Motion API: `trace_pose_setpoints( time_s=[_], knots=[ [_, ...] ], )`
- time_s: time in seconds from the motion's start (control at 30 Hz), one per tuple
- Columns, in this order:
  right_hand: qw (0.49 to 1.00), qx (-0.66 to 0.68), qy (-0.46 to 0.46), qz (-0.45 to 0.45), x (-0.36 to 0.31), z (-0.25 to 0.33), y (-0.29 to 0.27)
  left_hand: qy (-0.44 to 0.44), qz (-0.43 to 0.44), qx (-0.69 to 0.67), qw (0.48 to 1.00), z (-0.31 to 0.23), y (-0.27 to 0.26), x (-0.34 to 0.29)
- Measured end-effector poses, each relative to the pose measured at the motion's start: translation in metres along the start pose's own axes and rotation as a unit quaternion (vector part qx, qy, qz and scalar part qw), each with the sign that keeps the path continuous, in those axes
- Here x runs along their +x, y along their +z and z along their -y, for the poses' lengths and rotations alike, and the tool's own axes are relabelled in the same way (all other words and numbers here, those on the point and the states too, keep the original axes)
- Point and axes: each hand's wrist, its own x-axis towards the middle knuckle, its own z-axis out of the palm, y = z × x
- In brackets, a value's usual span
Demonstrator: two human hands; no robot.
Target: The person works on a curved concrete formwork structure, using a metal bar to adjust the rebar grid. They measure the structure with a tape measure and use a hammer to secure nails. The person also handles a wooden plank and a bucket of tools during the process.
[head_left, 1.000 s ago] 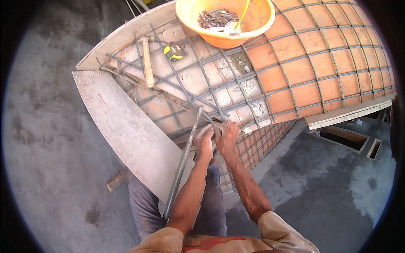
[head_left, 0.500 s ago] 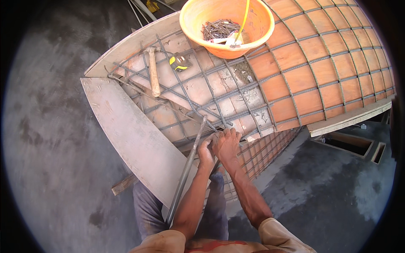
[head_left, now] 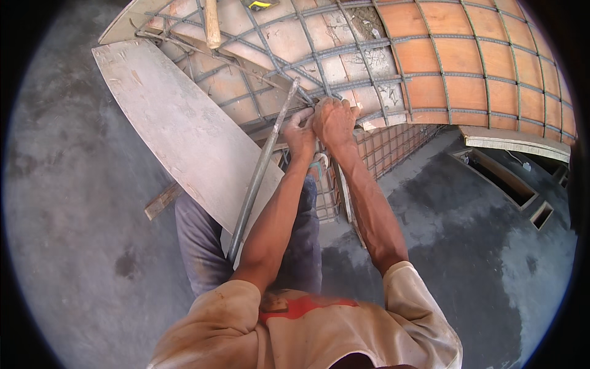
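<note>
At the near edge of a rebar grid (head_left: 316,56), both my hands work close together, touching the bars' ends. My right hand (head_left: 335,125) is closed, its fingers curled over the edge of the grid; whatever is in them is hidden. Against it, my left hand (head_left: 299,135) pinches with thumb and fingers on something I cannot make out. Just left of my hands a long metal bar (head_left: 260,165) leans at a slant, its upper end by the rebar and its lower end by my leg. Neither hand is holding this bar.
A wooden hammer handle (head_left: 212,26) and part of a tape measure (head_left: 260,4) lie on the grid. A curved pale board (head_left: 178,132) flanks it at left. Orange-brown panels (head_left: 458,55) under rebar stretch right. Framed openings (head_left: 501,177) sit in the dark floor (head_left: 430,264).
The view has tilted toward my body, so the orange bucket of nails and the hammer's head have left the picture. My hands stay at the same spot on the rebar's edge.
</note>
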Motion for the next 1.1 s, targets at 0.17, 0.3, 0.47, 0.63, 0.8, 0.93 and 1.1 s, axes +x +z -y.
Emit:
trace_pose_setpoints(
  time_s=[0.17, 0.3, 0.47, 0.63, 0.8, 0.93, 1.1],
  knots=[
    [1.000, 0.016, -0.004, 0.022, 0.001, -0.005, 0.000, 0.055, -0.037, 0.127, 0.990, -0.002, 0.001, -0.001],
    [0.998, 0.032, -0.053, 0.012, -0.006, -0.016, 0.005, -0.023, -0.016, 0.075, 0.997, -0.003, -0.003, 0.010],
    [0.990, 0.053, -0.099, -0.083, -0.025, -0.027, 0.024, -0.125, 0.032, -0.085, 0.988, -0.037, 0.013, 0.014],
    [0.985, 0.070, -0.065, -0.144, -0.045, -0.021, 0.034, -0.012, 0.035, 0.037, 0.999, -0.060, 0.019, -0.025],
    [0.982, 0.073, -0.092, -0.145, -0.036, -0.021, 0.019, -0.166, -0.048, -0.066, 0.983, 0.015, -0.015, -0.022],
    [0.977, 0.036, -0.146, -0.153, -0.027, -0.026, 0.019, -0.097, 0.014, -0.174, 0.980, 0.012, -0.004, -0.007],
    [0.981, -0.022, -0.163, -0.104, -0.020, -0.019, 0.018, -0.146, 0.146, -0.285, 0.936, 0.018, -0.009, 0.032]
  ],
)
